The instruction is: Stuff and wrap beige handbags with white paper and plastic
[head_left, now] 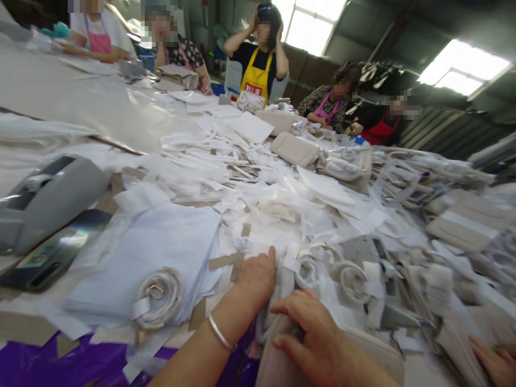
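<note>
Right hand point(310, 325) grips the beige bag point(274, 360), thumb and fingers around its top; bag sits at the table's near edge, right in front of you. Left hand point(255, 277) is beside the bag's white wrapped handle point(283, 282); can't tell if those fingers grasp it. Coiled strap point(176, 293) lies on the paper stack point(141, 242) to your left, phone point(56, 250) past it.

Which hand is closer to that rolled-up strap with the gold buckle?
Left. The left hand is to the right of the rolled-up strap; the right hand is farther right, on a beige piece.
</note>
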`<act>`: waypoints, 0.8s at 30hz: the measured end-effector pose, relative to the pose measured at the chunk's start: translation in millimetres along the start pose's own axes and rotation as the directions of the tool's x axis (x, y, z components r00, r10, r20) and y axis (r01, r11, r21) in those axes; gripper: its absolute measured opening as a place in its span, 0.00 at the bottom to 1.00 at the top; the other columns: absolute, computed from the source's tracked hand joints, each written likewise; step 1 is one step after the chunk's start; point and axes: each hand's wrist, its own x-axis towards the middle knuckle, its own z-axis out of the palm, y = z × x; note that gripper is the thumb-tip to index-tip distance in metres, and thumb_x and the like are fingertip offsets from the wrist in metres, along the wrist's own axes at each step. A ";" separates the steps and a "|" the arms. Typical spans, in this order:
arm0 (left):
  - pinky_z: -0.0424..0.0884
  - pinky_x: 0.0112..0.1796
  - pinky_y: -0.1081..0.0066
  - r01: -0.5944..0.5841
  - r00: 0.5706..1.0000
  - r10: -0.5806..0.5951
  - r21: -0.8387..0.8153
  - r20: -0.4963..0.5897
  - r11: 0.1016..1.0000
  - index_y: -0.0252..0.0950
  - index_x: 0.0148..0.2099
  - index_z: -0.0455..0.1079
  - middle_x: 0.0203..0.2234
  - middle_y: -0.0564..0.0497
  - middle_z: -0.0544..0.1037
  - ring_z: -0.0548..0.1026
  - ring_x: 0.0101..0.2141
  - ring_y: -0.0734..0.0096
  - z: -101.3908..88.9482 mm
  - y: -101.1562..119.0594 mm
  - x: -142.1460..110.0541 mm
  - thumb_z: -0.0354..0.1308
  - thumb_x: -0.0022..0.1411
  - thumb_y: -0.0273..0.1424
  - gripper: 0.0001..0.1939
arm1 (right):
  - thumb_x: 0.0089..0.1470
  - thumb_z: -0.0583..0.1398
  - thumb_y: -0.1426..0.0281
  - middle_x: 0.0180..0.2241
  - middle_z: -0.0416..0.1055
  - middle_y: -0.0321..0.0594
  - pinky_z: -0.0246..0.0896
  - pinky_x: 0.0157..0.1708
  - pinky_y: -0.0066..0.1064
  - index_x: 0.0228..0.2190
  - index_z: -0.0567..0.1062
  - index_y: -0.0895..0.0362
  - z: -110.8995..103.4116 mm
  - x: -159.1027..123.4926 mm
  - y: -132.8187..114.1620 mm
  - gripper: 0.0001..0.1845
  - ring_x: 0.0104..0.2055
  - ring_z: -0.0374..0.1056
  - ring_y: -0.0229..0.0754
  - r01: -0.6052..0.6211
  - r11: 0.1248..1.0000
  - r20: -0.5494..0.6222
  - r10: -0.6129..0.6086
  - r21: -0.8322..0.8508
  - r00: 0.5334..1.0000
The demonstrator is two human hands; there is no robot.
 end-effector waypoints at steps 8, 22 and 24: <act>0.74 0.49 0.57 -0.134 0.900 0.010 -0.255 -0.437 0.957 0.30 0.54 0.71 0.44 0.39 0.75 0.76 0.45 0.57 -22.0 -15.0 -51.2 0.49 0.69 0.34 0.18 | 0.54 0.68 0.71 0.55 0.72 0.47 0.59 0.56 0.49 0.53 0.70 0.54 -25.7 -31.5 0.5 0.26 0.56 0.66 0.53 0.119 0.967 -0.327 -0.190 -0.225 0.926; 0.60 0.64 0.46 -0.044 0.919 -0.088 -0.321 -0.385 0.946 0.30 0.70 0.55 0.65 0.33 0.62 0.60 0.66 0.44 31.2 44.2 -107.0 0.56 0.61 0.50 0.43 | 0.63 0.58 0.67 0.51 0.75 0.46 0.66 0.55 0.51 0.50 0.73 0.52 -14.2 -150.3 80.6 0.14 0.55 0.70 0.52 -0.255 0.936 -0.709 0.007 -0.244 0.705; 0.61 0.64 0.47 0.001 0.935 -0.131 -0.366 -0.329 0.930 0.26 0.70 0.53 0.64 0.30 0.63 0.61 0.65 0.44 34.7 45.0 -101.2 0.53 0.61 0.51 0.45 | 0.62 0.59 0.66 0.54 0.73 0.47 0.63 0.59 0.53 0.52 0.72 0.53 -0.6 -163.1 86.5 0.17 0.58 0.67 0.53 -0.309 0.932 -0.741 0.072 -0.189 0.668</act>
